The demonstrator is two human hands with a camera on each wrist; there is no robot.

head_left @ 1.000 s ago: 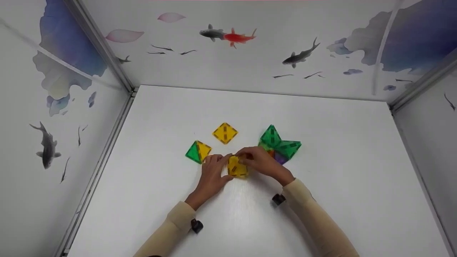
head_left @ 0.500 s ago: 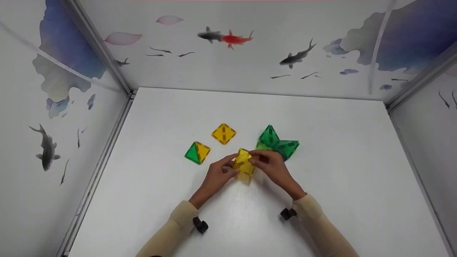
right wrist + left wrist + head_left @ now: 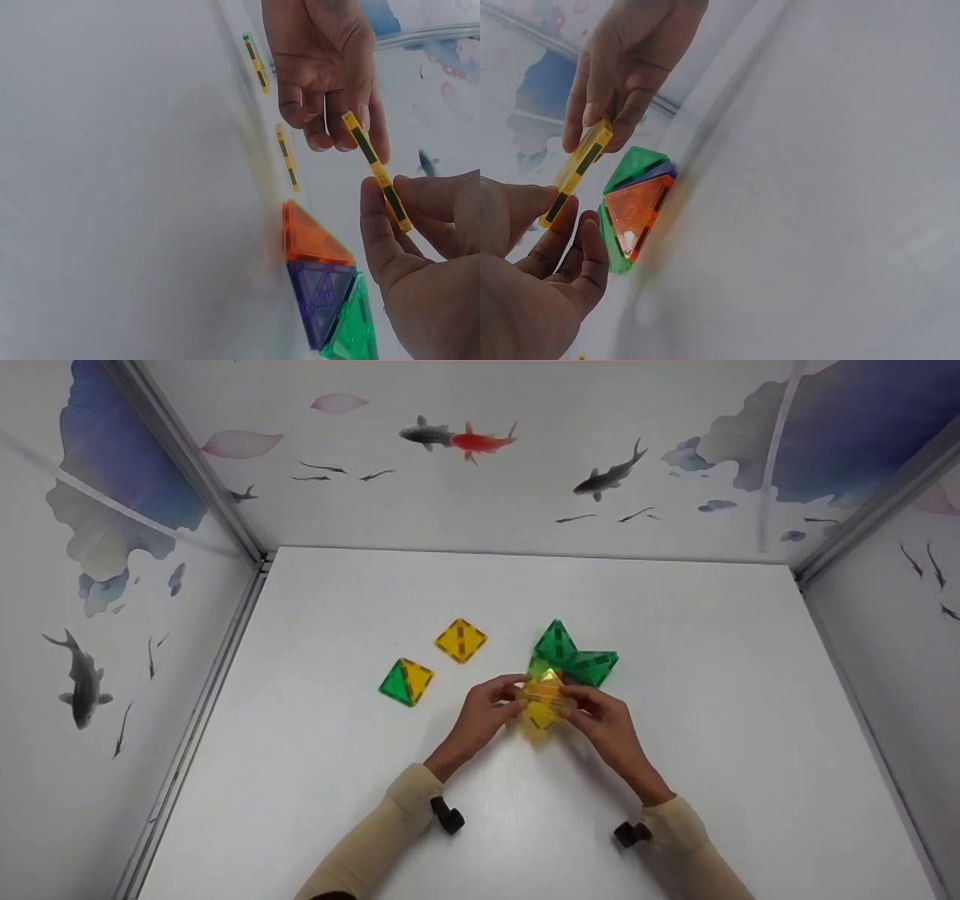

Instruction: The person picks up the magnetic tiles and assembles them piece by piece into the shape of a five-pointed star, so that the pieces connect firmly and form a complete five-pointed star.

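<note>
Between both hands is a yellow magnetic tile piece [image 3: 543, 716], held up off the table and seen edge-on in both wrist views. My left hand [image 3: 480, 720] pinches its left side between thumb and fingers. On its right side, my right hand [image 3: 611, 731] pinches it the same way. Just behind it on the table stands a built shape of magnetic tiles, with green points [image 3: 556, 645] in the head view. The left wrist view shows its orange triangle [image 3: 637, 210], and a purple triangle [image 3: 322, 296] appears in the right wrist view. The yellow piece partly hides this shape in the head view.
A yellow diamond of tiles [image 3: 460, 641] lies to the left of the built shape. Farther left lies a green and yellow diamond [image 3: 406, 682]. Printed walls enclose the white table [image 3: 337, 607] at the back and sides.
Both hands have lifted the yellow piece from the table and carried it right, up to the front of the built shape. The left hand has moved away from the green and yellow diamond.
</note>
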